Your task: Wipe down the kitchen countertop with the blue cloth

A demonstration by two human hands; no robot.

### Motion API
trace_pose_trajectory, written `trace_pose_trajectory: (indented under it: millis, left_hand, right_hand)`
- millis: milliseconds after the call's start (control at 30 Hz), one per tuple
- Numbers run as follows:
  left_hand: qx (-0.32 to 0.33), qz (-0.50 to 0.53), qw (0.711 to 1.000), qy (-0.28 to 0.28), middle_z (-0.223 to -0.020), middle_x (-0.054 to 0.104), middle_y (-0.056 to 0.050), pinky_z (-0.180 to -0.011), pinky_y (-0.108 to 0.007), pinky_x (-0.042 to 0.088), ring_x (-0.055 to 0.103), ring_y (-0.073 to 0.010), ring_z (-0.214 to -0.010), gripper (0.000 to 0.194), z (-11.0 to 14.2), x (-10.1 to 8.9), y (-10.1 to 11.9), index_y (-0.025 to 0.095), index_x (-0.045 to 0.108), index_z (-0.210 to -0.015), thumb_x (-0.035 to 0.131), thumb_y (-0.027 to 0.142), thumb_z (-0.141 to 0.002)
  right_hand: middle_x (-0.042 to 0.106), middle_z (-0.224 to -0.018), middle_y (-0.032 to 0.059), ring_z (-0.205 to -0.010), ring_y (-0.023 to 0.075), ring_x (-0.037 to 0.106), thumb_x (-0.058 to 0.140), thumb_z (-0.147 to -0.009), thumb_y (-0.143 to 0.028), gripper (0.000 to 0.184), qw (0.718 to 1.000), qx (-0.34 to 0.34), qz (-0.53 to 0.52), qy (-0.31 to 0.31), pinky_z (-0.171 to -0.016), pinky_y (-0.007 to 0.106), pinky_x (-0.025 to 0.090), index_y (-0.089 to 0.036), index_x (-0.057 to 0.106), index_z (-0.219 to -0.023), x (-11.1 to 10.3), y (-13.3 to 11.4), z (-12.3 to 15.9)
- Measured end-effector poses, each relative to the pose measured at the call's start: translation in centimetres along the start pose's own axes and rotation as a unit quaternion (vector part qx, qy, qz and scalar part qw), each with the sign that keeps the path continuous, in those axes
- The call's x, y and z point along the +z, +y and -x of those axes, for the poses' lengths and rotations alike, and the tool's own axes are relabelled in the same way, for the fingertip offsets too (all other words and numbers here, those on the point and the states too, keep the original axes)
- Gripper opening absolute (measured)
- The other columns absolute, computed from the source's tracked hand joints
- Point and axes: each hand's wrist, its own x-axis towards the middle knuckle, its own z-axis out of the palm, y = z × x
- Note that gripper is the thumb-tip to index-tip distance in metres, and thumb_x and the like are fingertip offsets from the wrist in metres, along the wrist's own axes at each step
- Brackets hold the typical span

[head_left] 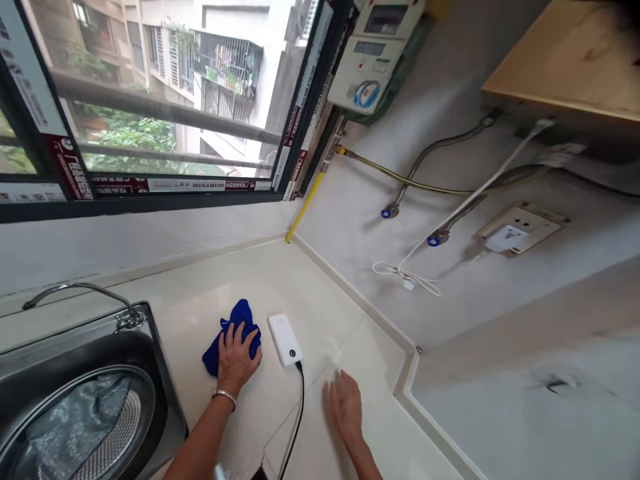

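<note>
My left hand (236,357) lies flat on a crumpled blue cloth (240,319) on the cream countertop (310,280), fingers spread over it. A bracelet is on that wrist. Just right of the cloth lies a white power bank (283,339) with a black cable (296,420) running from it toward me. My right hand (344,405) hovers low over the counter to the right of the cable, fingers stretched out, slightly blurred, holding nothing.
A steel sink (75,400) with a curved tap (85,293) sits at the left, grey fabric in its bowl. A window runs along the back. The right wall carries a gas meter (373,53), hoses, a white cord and a socket (520,230).
</note>
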Motion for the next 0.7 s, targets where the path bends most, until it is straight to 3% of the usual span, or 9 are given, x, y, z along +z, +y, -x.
trace_pose_trajectory:
  millis: [67,200,433,600,700]
  left_hand:
    - [0.007,-0.010,1.000,-0.003,-0.145,0.050,-0.013,-0.112,-0.059,0.036,0.037,-0.0376,-0.140,0.039,-0.1,-0.3,-0.1,0.026,0.064,-0.128,0.054,0.032,-0.091]
    - [0.036,-0.016,0.999,-0.031,-0.139,0.054,-0.012,-0.106,-0.054,0.045,0.044,-0.0366,-0.132,0.040,0.4,-1.6,-0.2,0.028,0.064,-0.130,0.056,0.033,-0.090]
    - [0.075,-0.043,0.994,-0.070,-0.135,0.055,-0.008,-0.097,-0.052,0.053,0.050,-0.0347,-0.122,0.044,5.7,-4.2,0.7,0.037,0.060,-0.133,0.057,0.034,-0.089]
    - [0.136,-0.039,0.988,-0.069,-0.133,0.056,-0.004,-0.092,-0.053,0.057,0.053,-0.0344,-0.119,0.052,11.3,-5.0,1.0,0.046,0.058,-0.133,0.061,0.037,-0.082]
    - [0.151,-0.048,0.984,-0.084,-0.135,0.055,-0.003,-0.095,-0.053,0.057,0.052,-0.0343,-0.122,0.054,13.1,-5.5,0.7,0.047,0.058,-0.133,0.061,0.035,-0.081]
  right_hand:
    - [0.054,-0.138,0.0179,-0.136,0.0398,0.042,0.057,-0.085,-0.069,0.063,0.998,-0.049,0.029,0.017,-0.115,0.065,0.031,-0.022,0.059,-0.127,-1.0,2.8,2.6]
    - [0.051,-0.145,0.0156,-0.135,0.0373,0.046,0.044,-0.097,-0.056,0.053,0.985,-0.148,0.086,0.035,-0.110,0.065,0.040,-0.025,0.056,-0.137,-0.6,5.9,5.0]
    - [0.056,-0.140,0.0186,-0.131,0.0345,0.051,0.036,-0.101,-0.039,0.049,0.960,-0.212,0.162,0.085,-0.103,0.058,0.048,-0.017,0.053,-0.140,0.6,6.2,4.2]
    - [0.054,-0.142,0.0168,-0.132,0.0334,0.050,0.037,-0.099,-0.035,0.048,0.956,-0.216,0.171,0.097,-0.105,0.057,0.047,-0.019,0.050,-0.142,0.9,6.3,4.3]
    - [0.053,-0.144,0.0161,-0.132,0.0329,0.050,0.037,-0.099,-0.033,0.049,0.958,-0.207,0.174,0.092,-0.106,0.056,0.046,-0.021,0.048,-0.144,1.0,6.3,4.3]
